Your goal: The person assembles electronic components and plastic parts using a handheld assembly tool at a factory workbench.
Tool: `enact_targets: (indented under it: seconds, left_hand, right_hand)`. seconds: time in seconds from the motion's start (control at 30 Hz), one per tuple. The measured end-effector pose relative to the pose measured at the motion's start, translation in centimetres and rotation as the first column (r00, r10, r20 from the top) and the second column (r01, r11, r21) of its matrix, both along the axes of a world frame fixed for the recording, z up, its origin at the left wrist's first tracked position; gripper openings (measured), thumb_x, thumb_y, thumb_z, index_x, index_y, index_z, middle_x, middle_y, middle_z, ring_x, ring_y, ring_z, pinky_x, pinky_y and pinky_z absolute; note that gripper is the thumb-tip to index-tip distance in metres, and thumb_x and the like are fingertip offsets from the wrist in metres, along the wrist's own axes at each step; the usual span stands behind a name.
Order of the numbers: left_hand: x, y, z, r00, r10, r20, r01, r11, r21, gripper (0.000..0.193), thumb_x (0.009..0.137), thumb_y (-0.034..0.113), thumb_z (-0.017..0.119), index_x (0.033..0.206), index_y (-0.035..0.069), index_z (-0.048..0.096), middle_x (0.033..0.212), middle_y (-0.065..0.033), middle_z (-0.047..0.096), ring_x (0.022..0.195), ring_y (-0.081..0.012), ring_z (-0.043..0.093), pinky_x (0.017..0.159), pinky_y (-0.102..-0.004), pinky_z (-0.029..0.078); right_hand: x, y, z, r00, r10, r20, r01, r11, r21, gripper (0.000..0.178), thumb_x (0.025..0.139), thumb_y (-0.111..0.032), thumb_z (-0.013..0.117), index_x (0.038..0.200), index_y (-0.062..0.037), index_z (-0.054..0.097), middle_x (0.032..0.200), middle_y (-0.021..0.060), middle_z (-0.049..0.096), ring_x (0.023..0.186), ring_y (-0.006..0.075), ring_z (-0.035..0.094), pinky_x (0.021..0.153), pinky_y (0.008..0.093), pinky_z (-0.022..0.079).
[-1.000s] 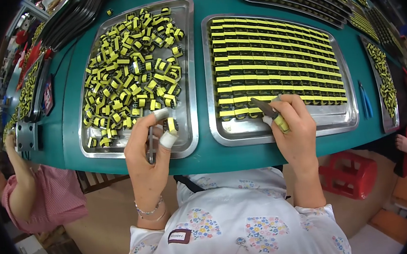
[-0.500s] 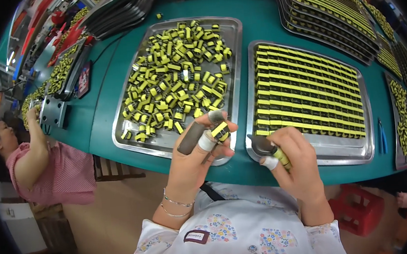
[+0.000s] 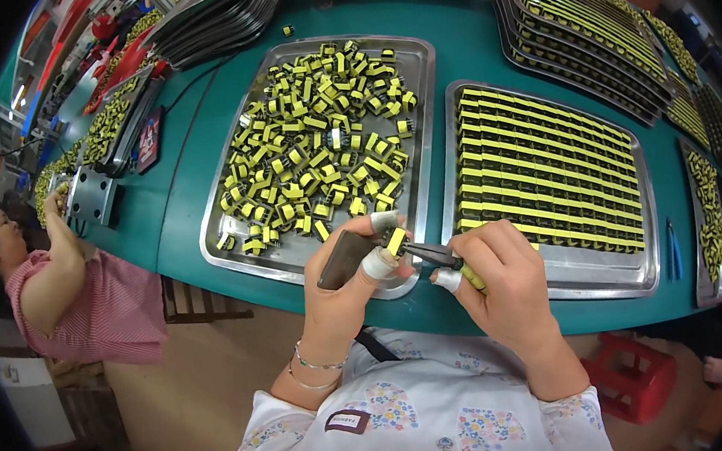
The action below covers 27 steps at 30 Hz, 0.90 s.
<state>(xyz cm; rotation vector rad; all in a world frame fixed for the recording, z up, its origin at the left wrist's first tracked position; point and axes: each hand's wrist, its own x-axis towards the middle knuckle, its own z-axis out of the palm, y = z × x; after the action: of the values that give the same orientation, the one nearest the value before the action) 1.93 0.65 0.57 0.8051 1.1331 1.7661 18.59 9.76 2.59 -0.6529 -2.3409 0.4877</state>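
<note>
My left hand, with white wraps on thumb and a fingertip, pinches a small transformer with yellow tape and a black body. A dark grey-brown piece lies along that hand; whether it is a finger cover or a held thing I cannot tell. My right hand, its thumb wrapped in white, is closed on pliers with dark jaws and a green handle. The jaw tips meet the transformer's right side. Below my hands runs the near edge of a metal tray heaped with loose transformers.
At right, another metal tray holds transformers in neat rows. Behind it rises a stack of filled trays. Blue-handled pliers lie beside a narrow tray. A co-worker sits at left; a red stool stands below right.
My right hand has moved left and up, bringing the pliers' jaws from beside the row tray to the transformer. My left hand has turned the transformer slightly and still holds it.
</note>
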Motion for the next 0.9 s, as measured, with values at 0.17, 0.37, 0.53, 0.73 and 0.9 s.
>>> enact_targets:
  seconds: [0.17,0.37,0.53,0.73,0.9]
  left_hand:
    - [0.42,0.13,0.15,0.991,0.066,-0.12,-0.068,0.998,-0.015,0.042,0.085,0.019,0.07,0.114,-0.007,0.056,0.104,-0.0143,0.063,0.091,-0.018,0.064,0.067,-0.0273,0.06]
    - [0.62,0.08,0.18,0.989,0.066,-0.129,-0.073,0.996,-0.045,0.043,0.085,0.022,0.07,0.115,-0.006,0.056,0.104,-0.0144,0.063,0.091,-0.017,0.064,0.068,-0.0271,0.06]
    - [0.28,0.05,0.05,0.998,0.006,-0.068,-0.007,1.0,-0.023,0.039,0.09,0.018,0.064,0.12,-0.005,0.053,0.104,-0.0116,0.063,0.085,-0.0127,0.062,0.076,-0.0272,0.056]
    - [0.51,0.14,0.13,0.999,-0.01,0.033,0.009,1.0,0.021,0.041,0.092,0.019,0.061,0.122,-0.007,0.052,0.104,-0.0136,0.064,0.085,-0.0146,0.063,0.076,-0.0308,0.057]
    - [0.68,0.07,0.35,1.0,-0.011,-0.008,0.011,1.0,-0.015,0.04,0.091,0.018,0.062,0.121,-0.006,0.053,0.104,-0.0131,0.064,0.087,-0.0148,0.064,0.077,-0.0301,0.058]
  right_hand:
    - [-0.03,-0.46,-0.19,0.999,-0.032,0.026,0.031,0.999,0.019,0.024,0.063,-0.004,0.068,0.086,-0.0039,0.062,0.074,0.0071,0.057,0.07,0.025,0.056,0.059,0.0351,0.046]
    - [0.17,-0.67,-0.28,0.998,-0.048,0.033,0.049,0.998,-0.033,0.024,0.063,-0.003,0.067,0.086,-0.0032,0.062,0.075,0.0083,0.057,0.071,0.0264,0.056,0.06,0.0362,0.046]
    - [0.5,-0.18,-0.21,0.998,-0.053,-0.026,0.05,0.994,-0.099,0.025,0.064,-0.003,0.066,0.089,-0.0021,0.062,0.081,0.01,0.058,0.075,0.0287,0.056,0.064,0.0377,0.046]
    - [0.37,-0.25,-0.35,0.999,-0.025,-0.026,0.021,0.99,-0.141,0.027,0.064,-0.004,0.067,0.09,-0.0016,0.062,0.084,0.0105,0.058,0.077,0.0291,0.056,0.066,0.0375,0.046]
    - [0.27,-0.15,-0.39,0.999,-0.023,-0.047,0.019,0.997,-0.08,0.024,0.072,-0.016,0.073,0.086,-0.0006,0.062,0.08,0.0111,0.059,0.07,0.0291,0.054,0.062,0.0368,0.043]
